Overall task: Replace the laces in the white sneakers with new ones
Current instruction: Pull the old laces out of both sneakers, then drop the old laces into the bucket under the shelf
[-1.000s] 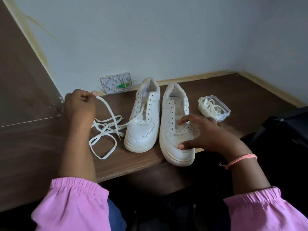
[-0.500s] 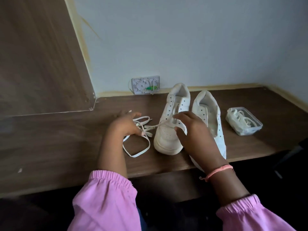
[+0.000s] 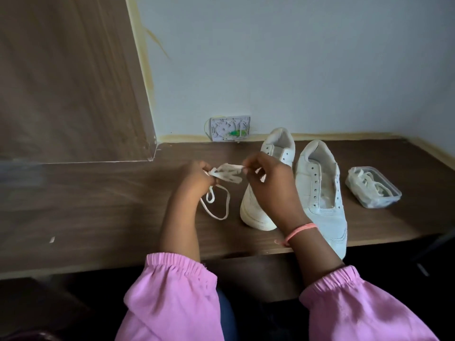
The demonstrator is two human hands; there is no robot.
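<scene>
Both hands, the left hand [image 3: 197,177] and right hand [image 3: 268,183], pinch the old lace [image 3: 227,174] above the counter [image 3: 98,205], probably bunching it up to put away.

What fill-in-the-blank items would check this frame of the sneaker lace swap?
1. The left hand and right hand hold a bunched white ____ between them.
2. The clear container of laces sits to the ____ of both sneakers.
3. The right sneaker has ____ laces in its eyelets.
4. A pink ____ circles the right wrist.

Missing words: lace; right; no; band
</scene>
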